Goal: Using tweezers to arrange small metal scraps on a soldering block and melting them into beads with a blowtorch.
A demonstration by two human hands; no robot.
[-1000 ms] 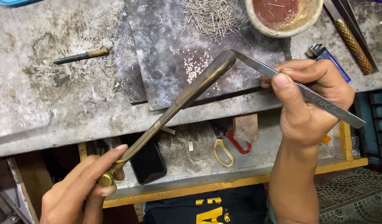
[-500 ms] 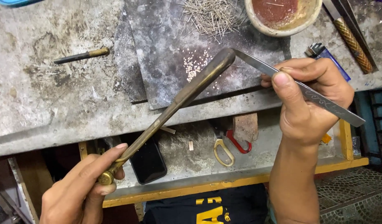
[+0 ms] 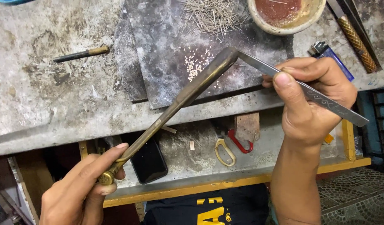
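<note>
My left hand [image 3: 81, 189] is clamped on 1 brass blowpipe [image 3: 175, 104]; my right hand [image 3: 312, 96] pinches steel tweezers [image 3: 308, 93] meeting its tip.

light: bright, even | shadows: soft | focus: sharp | glare: none

Screen: one black phone [image 3: 148, 160], lying flat on the lower shelf [image 3: 200, 166] beneath the workbench top, towards its left part. Rectangular, rounded corners, glass dark and unlit. Upper left corner hidden behind the brass rod [image 3: 175, 106] crossing above it. Just right of the left hand [image 3: 81, 191], apart from it.

Packages: none seen.

Labels and signs: none seen on bench or shelf. Yellow printed marking on black cloth [image 3: 212, 208] at bottom edge, partly cut off.
</note>
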